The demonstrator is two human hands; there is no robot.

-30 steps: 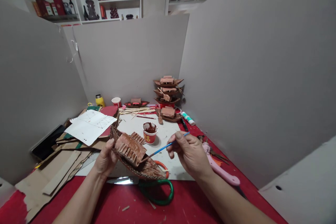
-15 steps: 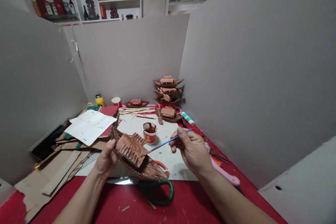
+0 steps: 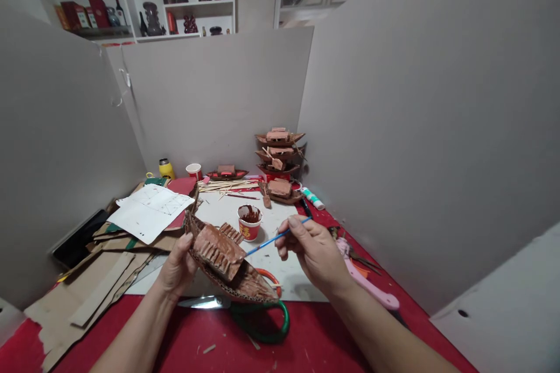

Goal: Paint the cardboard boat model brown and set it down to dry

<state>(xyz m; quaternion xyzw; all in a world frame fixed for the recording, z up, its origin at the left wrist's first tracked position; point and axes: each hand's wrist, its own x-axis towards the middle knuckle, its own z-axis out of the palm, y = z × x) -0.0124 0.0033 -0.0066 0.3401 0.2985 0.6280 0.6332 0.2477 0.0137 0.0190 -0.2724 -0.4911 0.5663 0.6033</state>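
A brown cardboard model boat [image 3: 258, 286] with a curved roof is tilted in the grip of my left hand [image 3: 178, 262], which holds its far left end. Wet-looking brown paint shines on the roof. My right hand [image 3: 308, 247] pinches a thin blue paintbrush [image 3: 268, 243]. The brush tip is at the right edge of the roof, partly hidden by it. Just behind the boat stands a red and white paper cup [image 3: 250, 231] with brown paint inside. Below the boat lie scissors [image 3: 280, 326] with green and orange handles.
Several finished-looking model boats [image 3: 280, 189] stand at the back, some stacked. Thin wooden sticks [image 3: 230, 185] lie beside them. Cardboard sheets and a paper drawing [image 3: 153, 210] cover the left side. A pink-handled tool [image 3: 371, 288] lies at right. Grey panels [image 3: 219, 99] enclose the table.
The brush and my right hand have shifted slightly to the left, with the tip now behind the roof's right edge. The boat and my left hand stay nearly still.
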